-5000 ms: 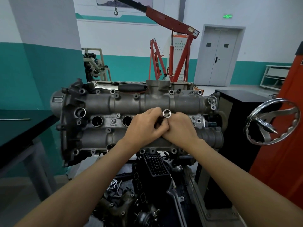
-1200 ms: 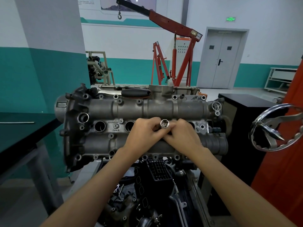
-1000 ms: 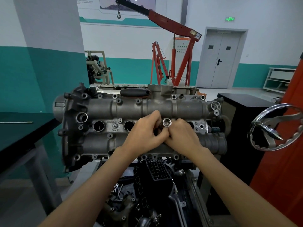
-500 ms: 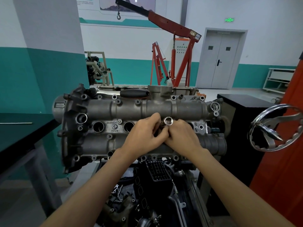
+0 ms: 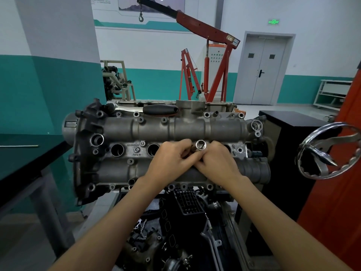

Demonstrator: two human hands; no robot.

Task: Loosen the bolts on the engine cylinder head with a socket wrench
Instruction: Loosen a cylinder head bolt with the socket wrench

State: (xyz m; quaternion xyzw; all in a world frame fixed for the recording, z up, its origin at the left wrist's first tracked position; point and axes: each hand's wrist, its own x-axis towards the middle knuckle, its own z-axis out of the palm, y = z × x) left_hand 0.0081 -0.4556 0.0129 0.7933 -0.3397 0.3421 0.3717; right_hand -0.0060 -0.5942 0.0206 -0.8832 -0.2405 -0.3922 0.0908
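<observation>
1. Head (image 5: pixel 195 130) lies across the middle of your view, on a stand, its bolts (image 5: pixel 136 114) dotted along the top and bottom edges; plug holes (image 5: pixel 117 150) run along its centre.
2. Socket (image 5: pixel 200 144) stands over the centre row, open end facing you; both your hands meet just below it.
3. Left hand (image 5: pixel 170 163): fingers curled, pinching the socket's stem from the left; right hand (image 5: pixel 216 163): fingers curled, pinching it from the right; the thumbs touch.
4. Handle (image 5: pixel 160 109), black, rests on the head's far edge, well apart from your hands.
5. Bench (image 5: pixel 25 159) stands at your left; a handwheel (image 5: pixel 328 151) at your right; a red crane (image 5: pixel 207 61) behind.
</observation>
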